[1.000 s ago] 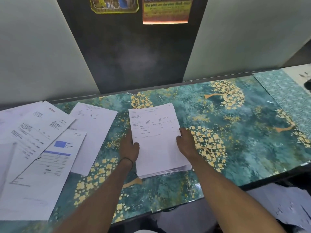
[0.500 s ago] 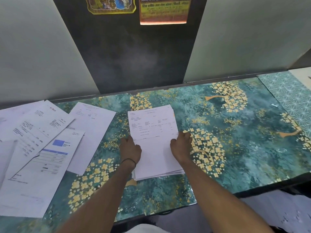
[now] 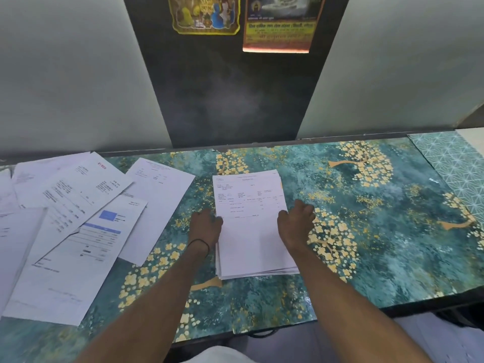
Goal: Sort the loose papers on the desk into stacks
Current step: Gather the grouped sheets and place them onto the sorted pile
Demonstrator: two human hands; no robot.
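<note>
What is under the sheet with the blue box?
The blue-box sheet overlaps two printed sheets and, on the desk. Anything else beneath is hidden.

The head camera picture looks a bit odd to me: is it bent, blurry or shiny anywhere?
Head view: wide-angle bending makes the dark wall panel splay outward; print on the stack of papers is too soft to read; the glossy desk shows faint sheen near its front edge; light is dim and even, with little shadow under the left hand or right hand.

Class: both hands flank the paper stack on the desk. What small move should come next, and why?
Probably press the left hand and right hand inward to square the stack: its lower sheets fan out unevenly at the near edge. The loose papers can wait.
</note>
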